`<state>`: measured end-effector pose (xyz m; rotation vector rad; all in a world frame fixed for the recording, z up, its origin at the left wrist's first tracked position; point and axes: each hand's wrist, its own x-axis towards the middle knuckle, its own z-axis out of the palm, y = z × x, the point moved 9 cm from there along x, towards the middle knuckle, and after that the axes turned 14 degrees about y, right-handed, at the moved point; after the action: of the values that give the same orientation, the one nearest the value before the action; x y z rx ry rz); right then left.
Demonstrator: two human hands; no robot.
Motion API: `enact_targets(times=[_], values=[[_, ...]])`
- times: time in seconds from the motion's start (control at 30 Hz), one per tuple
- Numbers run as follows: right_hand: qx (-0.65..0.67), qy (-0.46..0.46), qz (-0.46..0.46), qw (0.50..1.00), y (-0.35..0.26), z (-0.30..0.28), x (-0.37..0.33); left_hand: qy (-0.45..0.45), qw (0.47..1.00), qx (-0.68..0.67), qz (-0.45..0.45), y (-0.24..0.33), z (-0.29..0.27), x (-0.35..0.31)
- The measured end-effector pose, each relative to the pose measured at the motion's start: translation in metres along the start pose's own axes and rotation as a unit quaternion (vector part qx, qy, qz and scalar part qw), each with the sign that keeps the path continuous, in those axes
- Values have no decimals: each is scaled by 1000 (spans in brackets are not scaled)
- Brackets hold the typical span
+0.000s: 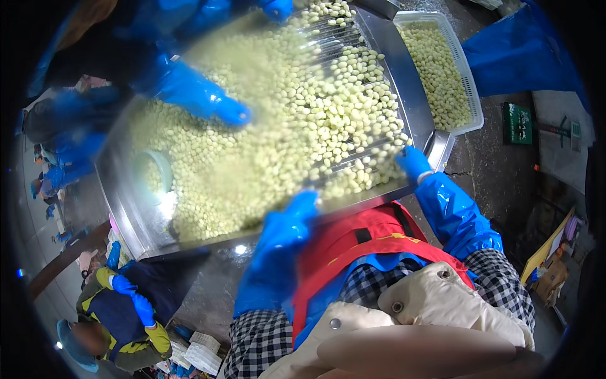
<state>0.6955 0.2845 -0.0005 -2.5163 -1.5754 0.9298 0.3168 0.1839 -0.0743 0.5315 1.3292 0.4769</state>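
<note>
A wide steel sorting tray (410, 76) lies before me, heaped with small, smooth, pale green oval fruits (341, 107) like peeled grapes; I cannot tell their exact kind. My left hand (298, 211), in a blue glove, is at the tray's near edge beside the heap. Motion smears its fingers. Further right, my right hand (415, 164), also blue-gloved, is at the near right corner with its fingers curled in against the outermost fruits. Whatever those fingers hold, if anything, is hidden.
A co-worker's blue-gloved hand (221, 107) reaches over the heap from the far left. A pale round bowl (158, 174) sits in the tray's left part. Beyond the right rim stands a white plastic basket (475, 104) of the same fruits. Another person (120, 309) is at lower left.
</note>
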Motion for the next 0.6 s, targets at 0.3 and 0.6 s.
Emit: enact_targets(times=[0.3,0.6], values=[[155,-37,-94,983,-106,70,-34,55,998,-16,-18,-54,52,68],[-35,207,-355,911,-182,35,4,131,987,12,90,0,17,44]])
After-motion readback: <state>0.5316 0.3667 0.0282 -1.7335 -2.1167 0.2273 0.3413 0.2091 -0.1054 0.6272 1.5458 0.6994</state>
